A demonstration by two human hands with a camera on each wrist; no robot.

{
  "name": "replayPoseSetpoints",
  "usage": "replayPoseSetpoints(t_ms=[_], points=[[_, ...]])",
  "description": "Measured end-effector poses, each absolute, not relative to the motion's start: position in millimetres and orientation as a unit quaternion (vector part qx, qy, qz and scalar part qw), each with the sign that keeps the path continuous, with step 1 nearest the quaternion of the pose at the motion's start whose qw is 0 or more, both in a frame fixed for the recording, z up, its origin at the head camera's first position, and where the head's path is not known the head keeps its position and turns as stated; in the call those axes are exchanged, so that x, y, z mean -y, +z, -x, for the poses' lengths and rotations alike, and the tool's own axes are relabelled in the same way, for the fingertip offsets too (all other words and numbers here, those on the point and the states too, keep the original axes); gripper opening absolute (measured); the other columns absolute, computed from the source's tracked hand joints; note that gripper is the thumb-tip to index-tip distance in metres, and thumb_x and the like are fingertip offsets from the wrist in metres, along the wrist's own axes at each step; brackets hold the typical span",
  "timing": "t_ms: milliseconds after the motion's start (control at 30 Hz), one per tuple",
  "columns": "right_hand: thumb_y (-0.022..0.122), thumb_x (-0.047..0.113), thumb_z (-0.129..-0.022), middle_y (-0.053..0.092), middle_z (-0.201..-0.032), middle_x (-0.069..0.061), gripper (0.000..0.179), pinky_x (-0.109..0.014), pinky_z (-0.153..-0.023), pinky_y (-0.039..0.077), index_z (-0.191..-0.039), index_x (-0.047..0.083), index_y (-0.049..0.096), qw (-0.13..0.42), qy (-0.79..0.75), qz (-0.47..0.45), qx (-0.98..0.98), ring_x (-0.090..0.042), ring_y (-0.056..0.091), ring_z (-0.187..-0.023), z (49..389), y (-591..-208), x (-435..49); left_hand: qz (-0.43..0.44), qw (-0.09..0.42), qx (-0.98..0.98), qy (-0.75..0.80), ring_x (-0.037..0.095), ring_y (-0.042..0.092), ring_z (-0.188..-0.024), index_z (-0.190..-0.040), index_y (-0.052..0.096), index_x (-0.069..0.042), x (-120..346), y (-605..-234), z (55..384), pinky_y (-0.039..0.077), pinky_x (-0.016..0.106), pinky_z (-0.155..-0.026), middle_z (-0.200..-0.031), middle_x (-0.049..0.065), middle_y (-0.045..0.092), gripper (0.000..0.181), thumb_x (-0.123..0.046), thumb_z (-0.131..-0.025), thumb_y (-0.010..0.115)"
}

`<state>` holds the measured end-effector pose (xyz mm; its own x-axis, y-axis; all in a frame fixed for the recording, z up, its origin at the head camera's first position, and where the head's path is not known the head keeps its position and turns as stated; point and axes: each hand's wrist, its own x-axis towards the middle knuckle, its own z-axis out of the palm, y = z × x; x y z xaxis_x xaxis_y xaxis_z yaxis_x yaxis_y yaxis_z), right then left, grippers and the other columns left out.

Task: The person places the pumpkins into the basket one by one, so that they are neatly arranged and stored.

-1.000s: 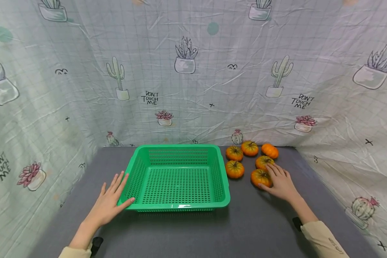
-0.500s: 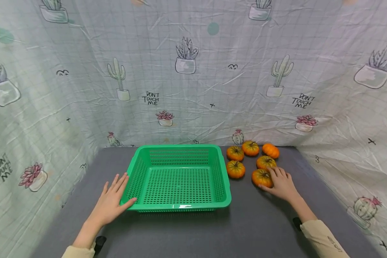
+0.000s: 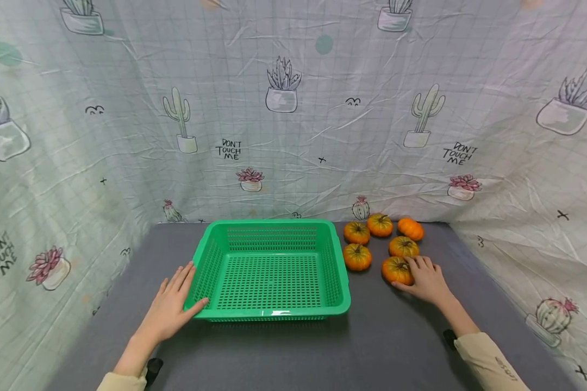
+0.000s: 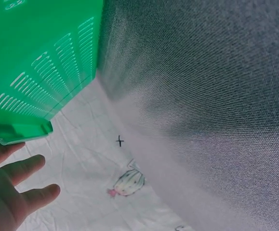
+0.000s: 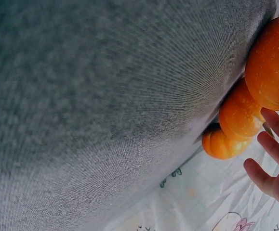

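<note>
In the head view my left hand (image 3: 168,307) lies against the left side of a green plastic basket (image 3: 276,313), thumb over the front corner and fingers straight along the rim. The left wrist view shows those fingers spread just beside the basket's rim (image 4: 14,130). My right hand (image 3: 428,279) has thumb and forefinger round opposite sides of the nearest small orange pumpkin (image 3: 396,270). Its other fingers (image 5: 274,149) stand spread apart in the right wrist view. Directly behind is a second pumpkin (image 3: 403,246), greenish on top.
Several more pumpkins sit around: one (image 3: 356,257) by the basket's right wall, one (image 3: 356,232) behind it, one (image 3: 380,224) at the back and a plain orange one (image 3: 411,229) at back right. A cactus-print cloth (image 3: 323,179) encloses the grey table (image 3: 293,358).
My right hand's fingers have drawn back off the second pumpkin and closed in on the nearest one. The left hand and the basket have hardly moved.
</note>
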<state>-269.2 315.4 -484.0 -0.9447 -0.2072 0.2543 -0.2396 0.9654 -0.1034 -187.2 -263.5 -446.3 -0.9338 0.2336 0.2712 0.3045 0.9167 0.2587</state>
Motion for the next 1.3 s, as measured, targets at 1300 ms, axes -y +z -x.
replayPoseSetpoints(t_ms=[1300], points=[[0.061, 0.064, -0.069, 0.045, -0.114, -0.027, 0.087, -0.059, -0.079, 0.032, -0.125, -0.001, 0.045, 0.118, 0.079, -0.111, 0.984, -0.043, 0.038, -0.103, 272.6, -487.7, -311.7, 0.145, 0.136, 0.971, -0.132, 0.036, 0.021, -0.134, -0.142, 0.021, -0.004, 262.3, -447.4, 186.6, 0.020, 0.060, -0.099, -0.147, 0.016, 0.022, 0.082, -0.045, -0.082, 0.057]])
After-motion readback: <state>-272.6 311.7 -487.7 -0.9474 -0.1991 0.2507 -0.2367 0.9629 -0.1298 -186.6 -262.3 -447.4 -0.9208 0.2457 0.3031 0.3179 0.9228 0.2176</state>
